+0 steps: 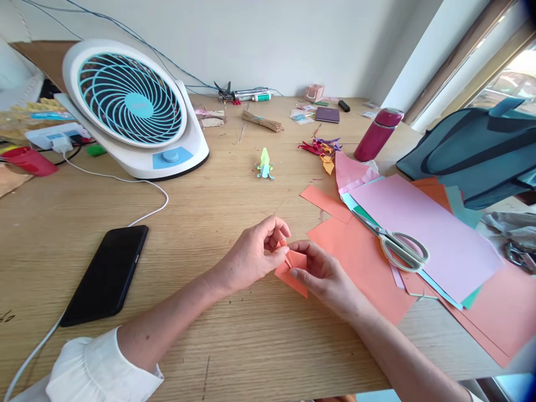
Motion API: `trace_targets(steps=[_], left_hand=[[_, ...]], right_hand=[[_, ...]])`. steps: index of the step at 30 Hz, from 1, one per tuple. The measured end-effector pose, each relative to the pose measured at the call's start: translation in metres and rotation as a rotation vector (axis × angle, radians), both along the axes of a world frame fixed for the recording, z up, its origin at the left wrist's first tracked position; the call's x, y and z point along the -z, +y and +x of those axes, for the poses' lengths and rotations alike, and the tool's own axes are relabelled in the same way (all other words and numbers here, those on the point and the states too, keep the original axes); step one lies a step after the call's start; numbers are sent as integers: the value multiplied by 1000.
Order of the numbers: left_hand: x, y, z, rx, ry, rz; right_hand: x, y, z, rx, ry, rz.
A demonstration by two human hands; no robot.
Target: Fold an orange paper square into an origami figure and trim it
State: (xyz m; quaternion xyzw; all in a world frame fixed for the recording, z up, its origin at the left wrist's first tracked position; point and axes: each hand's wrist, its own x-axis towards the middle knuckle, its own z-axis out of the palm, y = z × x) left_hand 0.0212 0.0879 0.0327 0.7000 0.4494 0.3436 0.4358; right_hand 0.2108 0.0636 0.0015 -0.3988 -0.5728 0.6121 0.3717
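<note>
Two hands work a small folded orange paper [298,283], just below and right of the frame's centre.
The left hand [253,251] has its fingers pinched on the narrow raised flap; the right hand's [324,276] fingers grasp the paper's right side. Whether it touches the counter [209,223] cannot be told. An uneven pull could tear the flap or skew its crease, and a slack pinch could let the fold spring open. The mark on the fan [138,105], upper left, is too faint to read, as is the dark scrawl [6,317] at the left edge; no brand is legible.
</note>
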Motion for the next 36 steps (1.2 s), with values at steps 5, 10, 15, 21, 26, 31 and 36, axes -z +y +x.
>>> trace_targets(steps=[5,10,15,21,26,31,36], left_hand=[[-7,2,-5,17,-16,3],[-13,-1,-5,71,14,-4],[-8,-3,-1,93,18,-13],[1,-5,6,-64,-7,8],[7,-10,12,-147,71,8],[8,-13,15,-136,34,-78],[7,-15,16,-156,-36,-66]], right_hand=[[-2,-1,2,-88,16,-108],[-6,-2,-2,-99,160,-165],[-7,-4,-5,-120,227,-150],[-3,-7,-7,-24,157,-141],[5,-8,-9,163,155,-97],[5,-6,-8,194,149,-139],[4,-5,-8,182,102,-73]])
